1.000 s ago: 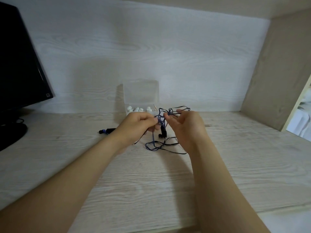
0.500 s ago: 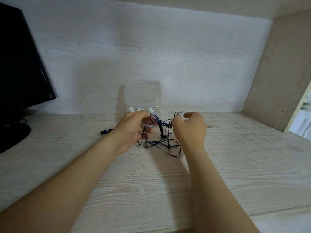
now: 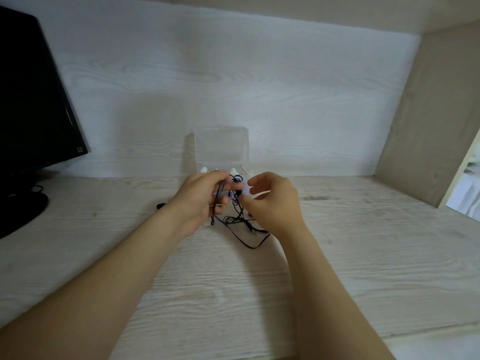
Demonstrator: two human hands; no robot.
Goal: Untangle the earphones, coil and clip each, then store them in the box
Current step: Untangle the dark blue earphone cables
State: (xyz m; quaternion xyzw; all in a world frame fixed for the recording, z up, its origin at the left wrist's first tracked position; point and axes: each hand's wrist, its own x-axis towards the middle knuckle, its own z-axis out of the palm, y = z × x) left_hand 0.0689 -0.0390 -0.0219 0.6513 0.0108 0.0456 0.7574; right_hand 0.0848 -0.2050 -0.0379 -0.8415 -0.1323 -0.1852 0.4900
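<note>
While the tangled dark earphones (image 3: pixel 235 219) hang between my hands, loops trailing on the desk (image 3: pixel 363 242), my left hand (image 3: pixel 200 201) grips strands in curled fingers. My right hand (image 3: pixel 275 203) curls beside the knot; I cannot tell its hold. Behind them stands the clear box (image 3: pixel 220 146), lid up, white pieces (image 3: pixel 204 169) inside. A monitor (image 3: pixel 31 100) bounds the left.

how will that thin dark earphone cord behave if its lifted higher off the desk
Probably very floppy: the thin dark earphone cord hangs from the left hand in loose loops sagging onto the pale wooden desk. Likely light, as one hand carries it. It may snag, since strands cross in a tangle by the right hand.
</note>
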